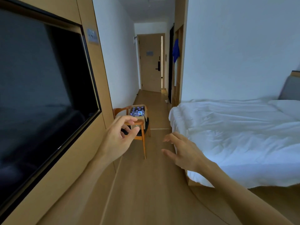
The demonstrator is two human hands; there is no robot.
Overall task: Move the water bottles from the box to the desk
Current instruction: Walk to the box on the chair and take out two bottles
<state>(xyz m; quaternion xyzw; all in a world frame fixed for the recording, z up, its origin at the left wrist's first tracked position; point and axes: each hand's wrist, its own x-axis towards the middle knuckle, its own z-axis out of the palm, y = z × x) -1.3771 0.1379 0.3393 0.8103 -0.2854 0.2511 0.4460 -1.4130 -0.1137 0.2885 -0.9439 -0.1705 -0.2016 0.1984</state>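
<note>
I see both arms stretched forward, low in the middle of the frame. My left hand [119,138] is raised, fingers and thumb loosely curved toward each other with a gap between them, holding nothing. My right hand [180,151] sits lower and to the right, palm down, fingers spread and relaxed, empty. Beyond the left fingertips, centre frame, the open cardboard box [139,113] rests on a wooden chair [141,127], with the water bottles [137,111] packed inside it.
</note>
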